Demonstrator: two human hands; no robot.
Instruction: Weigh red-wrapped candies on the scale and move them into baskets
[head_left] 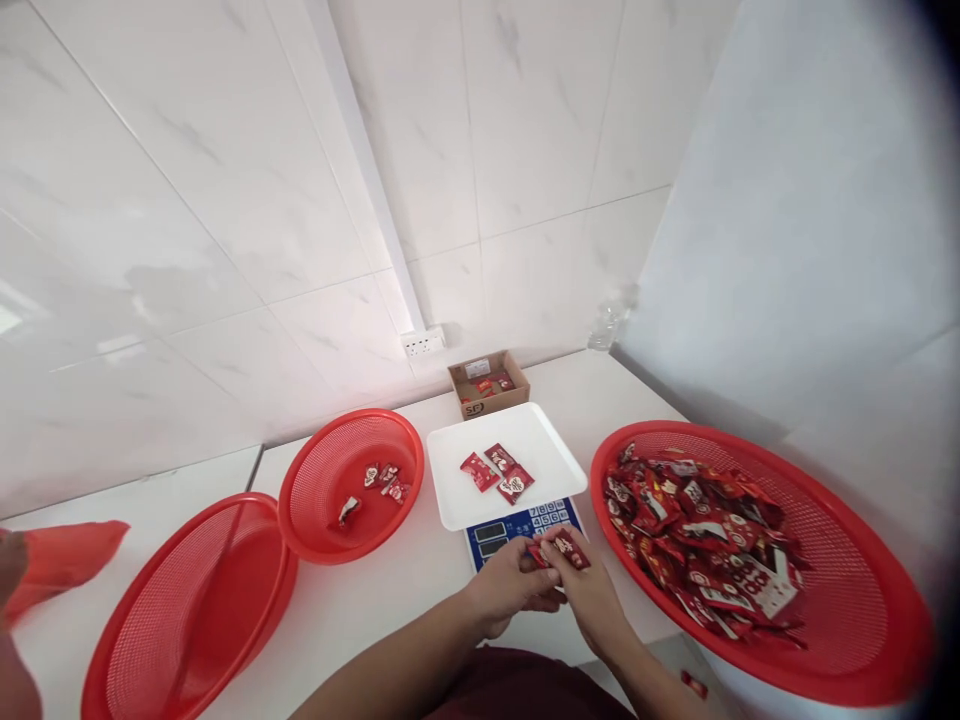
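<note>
My left hand (510, 588) and my right hand (589, 598) meet in front of the scale's keypad, both closed around small red packets (568, 550) with pale lettering. Just beyond them is the blue digital scale (480, 545) with its white weighing tray (454, 500). Several red packets (516, 484) lie loose on that tray. To the right, a large red mesh basket (862, 610) holds a heap of similar packets (705, 530). The exact number of packets in my fingers is partly hidden.
Left of the scale stands a red basket (315, 500) with several packets. Another red basket (202, 600) overlaps its edge. A cardboard box (495, 402) with packets sits by the wall. At far left, another person's hand (11, 565) holds a red bag (71, 560). One packet (694, 684) lies below the table edge.
</note>
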